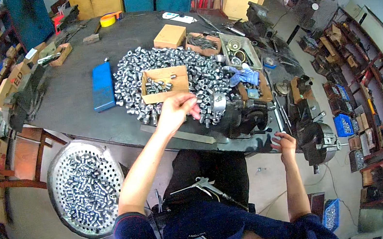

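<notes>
My left hand point(178, 112) is in front of an open cardboard box point(166, 96), its thumb and fingertips pinched together. Whatever is between them is too small or hidden to make out. The box holds a few small metal fittings point(160, 86) and sits among a big heap of silvery metal fittings point(134, 64). Just right of that hand is a round metal chuck point(219, 103) on a dark bench machine point(249, 117). My right hand point(285, 146) is at the table's front edge, fingers apart and holding nothing, close to the machine's dark lever point(262, 131).
A perforated round metal pan point(55, 197) full of fittings stands at lower left. On the dark table point(73, 77) are a blue box point(102, 86), a closed cardboard box point(170, 36) and a blue glove point(244, 76). An air gun point(203, 184) lies by my lap. Loaded shelves point(366, 75) line the right.
</notes>
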The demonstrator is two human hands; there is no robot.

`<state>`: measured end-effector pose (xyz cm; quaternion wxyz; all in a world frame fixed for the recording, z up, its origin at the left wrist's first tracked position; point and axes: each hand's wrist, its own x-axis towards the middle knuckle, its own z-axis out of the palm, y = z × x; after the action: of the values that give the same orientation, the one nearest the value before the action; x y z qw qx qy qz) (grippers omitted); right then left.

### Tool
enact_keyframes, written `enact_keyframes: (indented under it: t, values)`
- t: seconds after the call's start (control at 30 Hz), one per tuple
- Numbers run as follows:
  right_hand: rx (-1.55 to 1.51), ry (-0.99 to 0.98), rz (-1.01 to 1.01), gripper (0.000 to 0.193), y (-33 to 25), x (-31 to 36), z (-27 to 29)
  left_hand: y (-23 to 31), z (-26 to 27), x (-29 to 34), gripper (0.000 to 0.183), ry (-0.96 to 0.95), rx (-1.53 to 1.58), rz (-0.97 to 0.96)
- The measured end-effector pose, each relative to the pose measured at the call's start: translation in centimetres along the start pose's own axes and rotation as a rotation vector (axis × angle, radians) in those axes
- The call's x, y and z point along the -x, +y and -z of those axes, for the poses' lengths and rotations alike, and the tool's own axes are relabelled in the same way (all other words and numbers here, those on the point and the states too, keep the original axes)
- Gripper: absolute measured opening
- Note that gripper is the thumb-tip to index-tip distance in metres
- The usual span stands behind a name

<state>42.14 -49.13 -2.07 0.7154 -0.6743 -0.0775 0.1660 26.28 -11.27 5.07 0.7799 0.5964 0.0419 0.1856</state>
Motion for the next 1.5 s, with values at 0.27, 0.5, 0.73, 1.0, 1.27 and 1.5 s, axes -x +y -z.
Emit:
enact_keyframes:
  t: [0.27,0.5,0.73,1.0,1.27,1.5]
  values:
    - [-0.72,0.258,-0.162,0.04,1.5,-5.8,-3.8,-2.7,-1.4,-2.1,0.017,0.002,0.096,0.051]
    - [-0.572,0.311,0.005,0.032,2.2,-6.4,-5.1,-2.0,-1.3,-2.3,0.016,-0.035,0.128,0.041]
    - [-0.589,0.25,0.072,0.024,1.8,-4.5,-4.2,-1.9,-1.6,-2.3,0.015,-0.04,0.089,0.075]
    - [-0.399,0.272,0.03,0.018,0.1,-4.9,-4.8,-1.7,-1.2,-2.4,0.014,-0.045,0.145,0.101]
    - [-0.358,0.36,-0.02,0.02,1.1,-6.3,-4.9,-1.5,-1.4,-2.9,0.015,-0.044,0.035,0.105]
    - [-0.419,0.145,0.102,0.016,-4.8,-2.6,-5.0,-1.6,-1.7,-2.2,0.012,-0.027,-0.049,0.016]
